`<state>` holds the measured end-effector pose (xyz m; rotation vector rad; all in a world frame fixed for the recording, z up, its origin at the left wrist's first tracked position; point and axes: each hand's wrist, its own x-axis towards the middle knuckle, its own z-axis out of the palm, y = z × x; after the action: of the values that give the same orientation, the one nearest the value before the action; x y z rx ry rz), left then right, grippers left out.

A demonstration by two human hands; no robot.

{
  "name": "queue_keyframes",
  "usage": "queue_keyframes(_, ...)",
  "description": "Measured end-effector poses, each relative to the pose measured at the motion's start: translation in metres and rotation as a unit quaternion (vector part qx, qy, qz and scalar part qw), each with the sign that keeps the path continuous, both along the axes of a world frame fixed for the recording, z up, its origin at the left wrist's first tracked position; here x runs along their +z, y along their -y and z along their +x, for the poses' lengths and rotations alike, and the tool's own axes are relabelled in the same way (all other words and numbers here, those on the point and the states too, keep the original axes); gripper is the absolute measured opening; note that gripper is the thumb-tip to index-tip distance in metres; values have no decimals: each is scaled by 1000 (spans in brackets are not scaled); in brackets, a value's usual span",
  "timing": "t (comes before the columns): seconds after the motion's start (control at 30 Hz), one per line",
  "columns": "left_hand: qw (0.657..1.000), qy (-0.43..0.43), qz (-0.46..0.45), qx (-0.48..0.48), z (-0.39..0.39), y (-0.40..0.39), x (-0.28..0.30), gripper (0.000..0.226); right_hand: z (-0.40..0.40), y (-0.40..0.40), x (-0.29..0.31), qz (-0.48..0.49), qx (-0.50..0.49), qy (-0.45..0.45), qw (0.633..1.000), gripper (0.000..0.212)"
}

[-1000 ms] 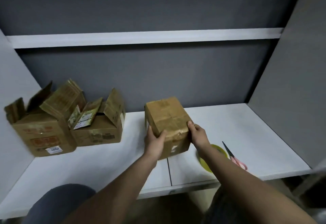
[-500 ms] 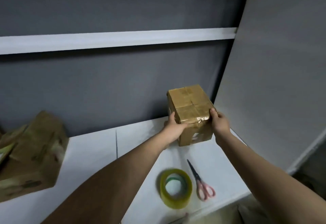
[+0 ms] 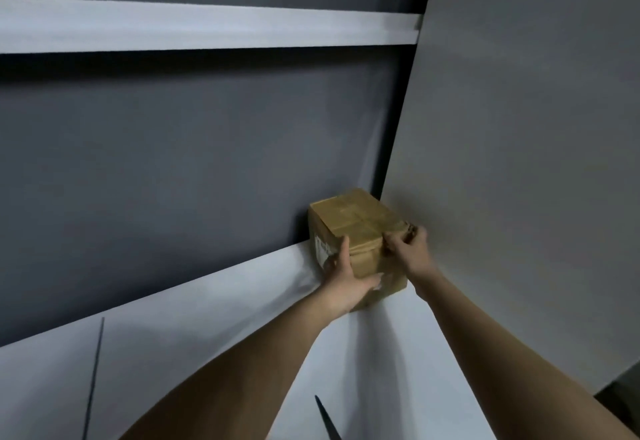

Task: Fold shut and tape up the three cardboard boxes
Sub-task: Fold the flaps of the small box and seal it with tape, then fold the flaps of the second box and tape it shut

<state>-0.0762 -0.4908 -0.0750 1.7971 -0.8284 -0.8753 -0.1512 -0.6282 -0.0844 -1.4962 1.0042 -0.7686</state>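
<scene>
A small brown cardboard box [image 3: 353,219], flaps closed and taped across the top, stands on the white shelf [image 3: 207,321] in its far right corner, against the back wall and side panel. My left hand [image 3: 346,276] grips its near left corner, thumb up along the edge and fingers across the front face. Fingers of my right hand [image 3: 410,249] curl over the top right front edge, on the crumpled end of the tape. The other two boxes and the tape roll are out of view.
A dark scissor blade [image 3: 327,419] pokes in at the bottom edge, on the shelf between my forearms. A grey side panel [image 3: 519,162] closes the right side, a dark back wall [image 3: 173,169] stands behind, and an upper white shelf [image 3: 207,25] runs overhead.
Both hands carried the taped box from the shelf's middle to the right and set it down in the far right corner. The view swung right, so the open boxes and tape roll left the frame.
</scene>
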Motion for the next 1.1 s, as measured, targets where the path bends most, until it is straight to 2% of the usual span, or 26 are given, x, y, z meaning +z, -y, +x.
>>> queue_keyframes(0.1,1000,18,-6,-14,2,9,-13,87,4,2,-10,-7,-3,-4,1000,63)
queue_keyframes(0.17,999,32,3,-27,5,14,-17,88,7,4,-12,-55,-24,-49,997,69)
queue_keyframes(0.27,999,15,16,-44,10,21,-14,92,11,7,-12,-132,-64,-126,981,54)
queue_keyframes(0.33,998,-27,14,-59,15,26,-10,94,13,10,-8,-144,-62,-160,975,45)
queue_keyframes(0.43,996,-64,9,-68,17,29,-6,96,11,17,-2,-152,-33,-207,966,43)
queue_keyframes(0.53,998,-34,10,-43,18,23,-2,90,2,14,6,-187,-9,-263,946,45)
queue_keyframes(0.63,997,67,28,5,22,0,11,62,-14,-1,22,-230,-13,-297,927,42)
queue_keyframes(0.7,979,191,70,21,25,-24,28,38,-22,-17,36,-246,1,-319,915,35)
queue_keyframes(0.8,941,316,99,64,24,-75,73,22,-28,-59,74,-254,20,-325,911,29)
queue_keyframes(0.87,903,402,126,89,21,-111,103,22,-26,-94,102,-285,32,-325,901,27)
queue_keyframes(0.93,841,508,157,98,18,-154,129,24,-21,-136,132,-321,48,-307,895,24)
queue_keyframes(1.0,794,572,178,104,15,-200,147,26,-15,-181,157,-348,74,-282,891,21)
queue_keyframes(1.1,770,590,195,144,15,-267,164,27,-4,-242,182,-388,108,-261,877,21)
